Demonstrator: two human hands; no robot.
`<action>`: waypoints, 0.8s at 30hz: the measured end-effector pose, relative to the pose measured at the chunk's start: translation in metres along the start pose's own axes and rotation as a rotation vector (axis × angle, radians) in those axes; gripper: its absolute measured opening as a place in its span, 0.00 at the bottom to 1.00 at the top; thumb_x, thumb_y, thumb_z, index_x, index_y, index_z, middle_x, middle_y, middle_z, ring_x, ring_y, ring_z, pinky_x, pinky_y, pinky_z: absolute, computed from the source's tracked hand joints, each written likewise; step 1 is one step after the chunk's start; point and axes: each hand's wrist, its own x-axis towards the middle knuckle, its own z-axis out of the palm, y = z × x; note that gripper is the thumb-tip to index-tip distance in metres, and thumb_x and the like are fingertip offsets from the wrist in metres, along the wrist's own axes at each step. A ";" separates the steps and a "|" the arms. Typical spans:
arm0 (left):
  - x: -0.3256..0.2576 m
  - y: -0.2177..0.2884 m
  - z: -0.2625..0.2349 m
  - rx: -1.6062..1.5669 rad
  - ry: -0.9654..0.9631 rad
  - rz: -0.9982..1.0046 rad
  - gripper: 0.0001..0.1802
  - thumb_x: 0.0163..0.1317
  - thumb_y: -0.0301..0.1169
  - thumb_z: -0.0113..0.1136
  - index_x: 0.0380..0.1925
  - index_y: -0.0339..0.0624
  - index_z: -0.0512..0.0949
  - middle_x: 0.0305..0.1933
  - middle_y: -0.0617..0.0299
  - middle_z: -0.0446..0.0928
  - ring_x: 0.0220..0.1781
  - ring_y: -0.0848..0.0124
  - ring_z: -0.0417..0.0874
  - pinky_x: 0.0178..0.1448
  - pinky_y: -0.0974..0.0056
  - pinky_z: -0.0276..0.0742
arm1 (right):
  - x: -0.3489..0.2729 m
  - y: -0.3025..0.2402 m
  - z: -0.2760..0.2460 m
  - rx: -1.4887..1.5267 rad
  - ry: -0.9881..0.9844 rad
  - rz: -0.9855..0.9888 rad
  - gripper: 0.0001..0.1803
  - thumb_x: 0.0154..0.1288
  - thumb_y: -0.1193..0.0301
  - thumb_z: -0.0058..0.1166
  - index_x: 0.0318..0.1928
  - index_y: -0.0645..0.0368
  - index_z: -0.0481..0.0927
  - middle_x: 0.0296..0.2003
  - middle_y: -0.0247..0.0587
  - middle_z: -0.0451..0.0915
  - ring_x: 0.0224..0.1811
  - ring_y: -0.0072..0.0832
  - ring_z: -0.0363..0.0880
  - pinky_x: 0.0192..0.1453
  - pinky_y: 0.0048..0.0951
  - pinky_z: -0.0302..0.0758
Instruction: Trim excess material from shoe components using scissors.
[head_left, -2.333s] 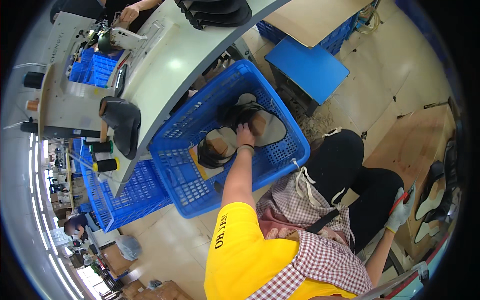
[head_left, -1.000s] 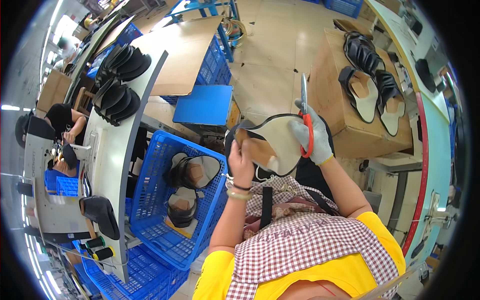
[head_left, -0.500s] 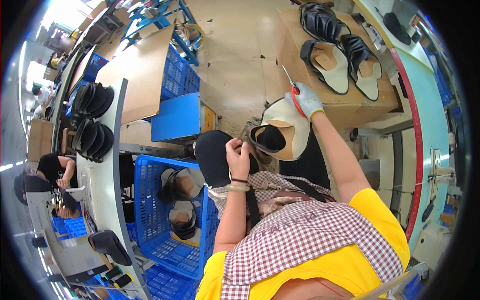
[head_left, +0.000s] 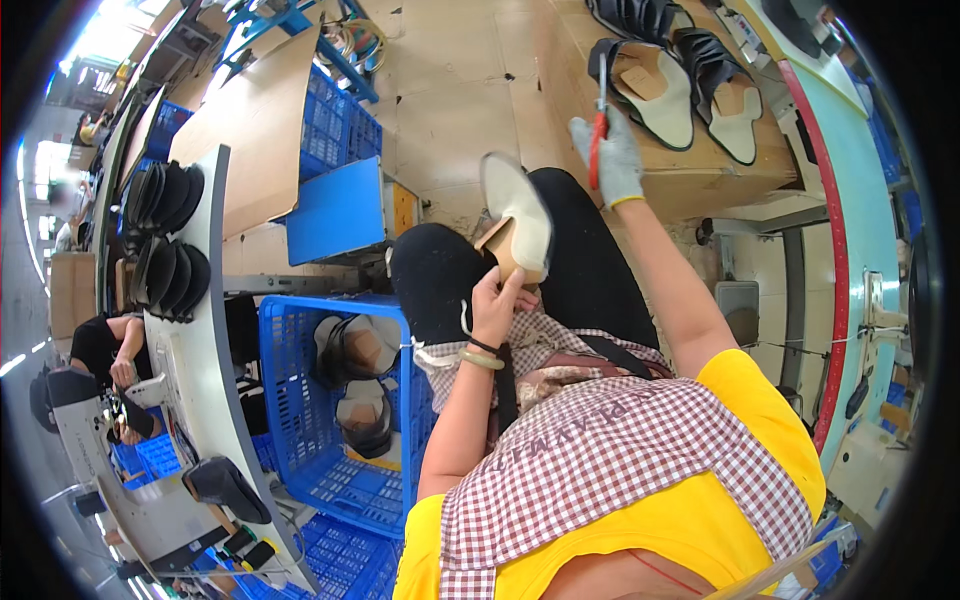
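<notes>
Bare, my left hand [head_left: 497,305] grips one end of a cream-lined shoe upper [head_left: 522,215] with a tan insole-like patch inside. The upper sits above my lap, between my black-clad knees, its far end blurred by motion. In a pale work glove, my right hand [head_left: 619,165] is closed around red-handled scissors [head_left: 599,140], their blades directed away from me. This hand is raised to the right of the upper and apart from it, near the cardboard box [head_left: 700,188] that bears more uppers.
Cream-and-black uppers [head_left: 660,100] lie on the box at the far right. By my left side, a blue plastic crate [head_left: 285,400] holds several others. Stacked black pieces [head_left: 170,275] rest on a workbench [head_left: 222,220] at left, where another person [head_left: 110,350] works.
My right hand and the scissors have moved away, forward and off the upper. My left hand now grips the upper, which has turned so its far end points away. The view has shifted slightly.
</notes>
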 end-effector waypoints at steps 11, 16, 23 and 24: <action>-0.005 0.010 -0.003 0.030 0.282 -0.144 0.14 0.62 0.34 0.62 0.35 0.32 0.76 0.27 0.56 0.78 0.23 0.72 0.81 0.23 0.68 0.76 | -0.100 -0.069 -0.086 0.169 -0.778 0.446 0.37 0.56 0.70 0.53 0.67 0.62 0.60 0.24 0.33 0.75 0.20 0.17 0.71 0.23 0.20 0.69; -0.009 0.030 0.015 0.909 0.616 0.531 0.14 0.53 0.32 0.68 0.35 0.38 0.76 0.43 0.57 0.70 0.38 0.62 0.77 0.42 0.60 0.73 | -0.118 -0.065 -0.119 0.367 -1.020 0.611 0.42 0.58 0.68 0.55 0.71 0.60 0.53 0.30 0.37 0.80 0.21 0.16 0.73 0.24 0.16 0.71; 0.004 0.032 0.010 1.135 0.364 0.836 0.03 0.54 0.22 0.59 0.29 0.38 0.77 0.33 0.54 0.73 0.38 0.56 0.75 0.42 0.58 0.72 | -0.113 -0.045 -0.125 0.684 -1.305 0.834 0.41 0.65 0.52 0.55 0.72 0.53 0.54 0.31 0.36 0.81 0.21 0.13 0.75 0.23 0.13 0.72; 0.003 0.030 0.010 1.079 0.384 0.848 0.03 0.54 0.21 0.59 0.29 0.37 0.77 0.34 0.54 0.73 0.37 0.56 0.75 0.42 0.58 0.72 | -0.113 -0.040 -0.123 0.687 -1.305 0.837 0.41 0.65 0.52 0.55 0.72 0.53 0.54 0.31 0.36 0.81 0.21 0.13 0.75 0.23 0.13 0.72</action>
